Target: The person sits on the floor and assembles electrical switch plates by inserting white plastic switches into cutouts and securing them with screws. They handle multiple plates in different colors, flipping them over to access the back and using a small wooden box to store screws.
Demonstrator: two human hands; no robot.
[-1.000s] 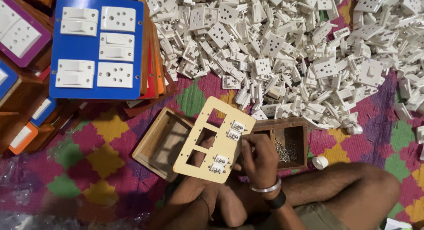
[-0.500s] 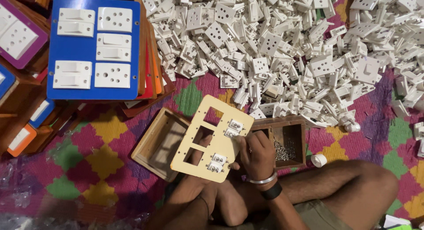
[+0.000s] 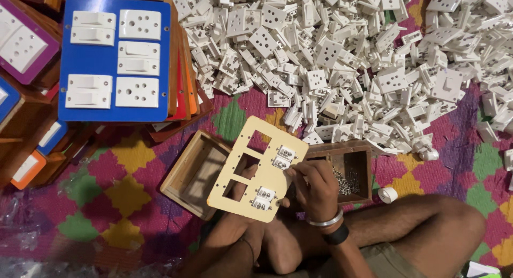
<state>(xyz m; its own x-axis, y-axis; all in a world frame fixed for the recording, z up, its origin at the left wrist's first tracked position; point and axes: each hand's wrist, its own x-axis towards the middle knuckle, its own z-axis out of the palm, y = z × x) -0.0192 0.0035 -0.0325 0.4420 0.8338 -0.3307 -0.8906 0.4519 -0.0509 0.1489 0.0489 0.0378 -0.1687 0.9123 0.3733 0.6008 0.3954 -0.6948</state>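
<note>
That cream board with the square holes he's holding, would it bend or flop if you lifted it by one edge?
Probably stiff: the cream board stays flat, tilted in the left hand. Likely light, being thin with cutouts. The white parts fitted on it might add some weight.

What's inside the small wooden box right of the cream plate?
The small wooden box holds a heap of small metal screws against its dark floor. The right hand and the cream plate cover its left part, so what lies there cannot be seen.

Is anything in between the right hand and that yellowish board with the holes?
No, nothing visible. The right hand is already at the cream board, fingers at its right edge by the white switch parts. The left hand holds the board from underneath.
</note>
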